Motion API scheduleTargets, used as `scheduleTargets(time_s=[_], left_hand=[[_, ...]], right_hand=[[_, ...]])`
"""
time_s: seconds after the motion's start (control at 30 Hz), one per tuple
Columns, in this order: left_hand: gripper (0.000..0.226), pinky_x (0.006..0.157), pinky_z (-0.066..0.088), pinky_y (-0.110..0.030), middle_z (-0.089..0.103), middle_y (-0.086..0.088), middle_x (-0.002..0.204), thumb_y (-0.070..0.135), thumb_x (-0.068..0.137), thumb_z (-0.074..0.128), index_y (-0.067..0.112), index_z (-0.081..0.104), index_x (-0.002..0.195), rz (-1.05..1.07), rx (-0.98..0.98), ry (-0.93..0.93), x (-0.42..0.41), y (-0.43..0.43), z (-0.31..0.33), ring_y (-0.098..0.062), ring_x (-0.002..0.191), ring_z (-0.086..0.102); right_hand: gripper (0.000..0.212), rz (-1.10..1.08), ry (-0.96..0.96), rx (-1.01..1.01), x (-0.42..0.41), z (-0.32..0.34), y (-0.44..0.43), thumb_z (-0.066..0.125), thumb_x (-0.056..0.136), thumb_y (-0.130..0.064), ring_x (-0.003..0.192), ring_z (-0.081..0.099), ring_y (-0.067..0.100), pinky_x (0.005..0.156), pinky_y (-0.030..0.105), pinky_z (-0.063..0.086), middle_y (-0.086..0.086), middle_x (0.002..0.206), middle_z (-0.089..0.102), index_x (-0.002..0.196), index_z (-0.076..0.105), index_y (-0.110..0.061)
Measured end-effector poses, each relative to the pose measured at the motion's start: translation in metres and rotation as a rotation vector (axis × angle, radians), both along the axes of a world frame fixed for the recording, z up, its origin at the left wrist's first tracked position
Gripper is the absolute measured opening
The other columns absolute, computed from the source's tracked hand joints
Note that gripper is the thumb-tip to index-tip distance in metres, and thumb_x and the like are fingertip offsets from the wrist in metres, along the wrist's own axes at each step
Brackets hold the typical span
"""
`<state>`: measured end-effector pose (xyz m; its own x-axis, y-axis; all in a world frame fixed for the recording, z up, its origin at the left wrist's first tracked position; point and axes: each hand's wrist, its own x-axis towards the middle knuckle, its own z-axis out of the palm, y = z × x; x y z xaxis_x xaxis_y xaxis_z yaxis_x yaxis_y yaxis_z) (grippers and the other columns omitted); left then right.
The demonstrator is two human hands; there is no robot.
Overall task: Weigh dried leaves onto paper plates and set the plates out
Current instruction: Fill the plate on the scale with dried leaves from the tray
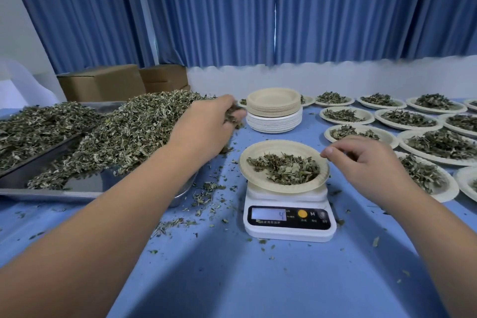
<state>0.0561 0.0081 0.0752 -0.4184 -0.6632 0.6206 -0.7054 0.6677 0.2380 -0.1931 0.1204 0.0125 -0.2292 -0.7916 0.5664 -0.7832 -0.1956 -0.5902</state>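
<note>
A white digital scale (pixel 289 219) stands in the middle of the blue table, its display lit. On it sits a paper plate (pixel 258 148) holding a small heap of dried leaves (pixel 284 168). My right hand (pixel 371 160) hovers at the plate's right rim with fingers loosely curled; I cannot tell whether it touches the rim. My left hand (pixel 209 124) grips a bunch of dried leaves at the right edge of the big leaf pile (pixel 124 131), which lies on metal trays (pixel 77 192) at the left.
A stack of empty paper plates (pixel 274 113) stands behind the scale. Several filled plates (pixel 418 116) cover the right side of the table. Loose leaf bits litter the cloth around the scale. Cardboard boxes (pixel 103 84) and blue curtains stand at the back.
</note>
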Motion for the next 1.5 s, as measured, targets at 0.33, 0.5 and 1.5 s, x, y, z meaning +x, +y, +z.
scheduleTargets(time_s=[0.33,0.5,1.5], left_hand=[[0.048,0.071,0.045,-0.031,0.054,0.018,0.080,0.070,0.086,0.045,0.040,0.052,0.123,-0.210,0.275,-0.151,-0.069,0.001,-0.018,-0.009,0.083,0.056],[0.074,0.091,0.044,-0.034,0.054,0.031,0.099,0.084,0.076,0.027,0.045,0.040,0.138,-0.310,0.358,-0.074,-0.067,0.001,-0.022,-0.006,0.102,0.057],[0.038,0.105,0.023,-0.028,0.057,0.006,0.113,0.010,0.086,0.047,0.029,0.058,0.117,0.221,0.060,-0.854,0.014,0.006,-0.079,-0.016,0.104,0.057]], right_hand=[[0.017,-0.010,0.039,0.000,-0.001,0.001,-0.001,0.062,0.091,-0.021,0.060,0.048,0.002,0.053,0.010,0.030,-0.007,0.069,0.058,0.080,0.075,-0.017],[0.017,0.007,0.041,-0.003,-0.001,0.002,0.000,0.062,0.091,-0.021,0.065,0.048,0.007,0.055,0.010,0.031,-0.003,0.073,0.060,0.079,0.074,-0.019],[0.017,-0.021,0.077,-0.017,0.000,0.001,0.001,0.063,0.090,-0.016,0.059,0.049,0.004,0.053,0.008,0.033,-0.001,0.073,0.062,0.077,0.073,-0.022]])
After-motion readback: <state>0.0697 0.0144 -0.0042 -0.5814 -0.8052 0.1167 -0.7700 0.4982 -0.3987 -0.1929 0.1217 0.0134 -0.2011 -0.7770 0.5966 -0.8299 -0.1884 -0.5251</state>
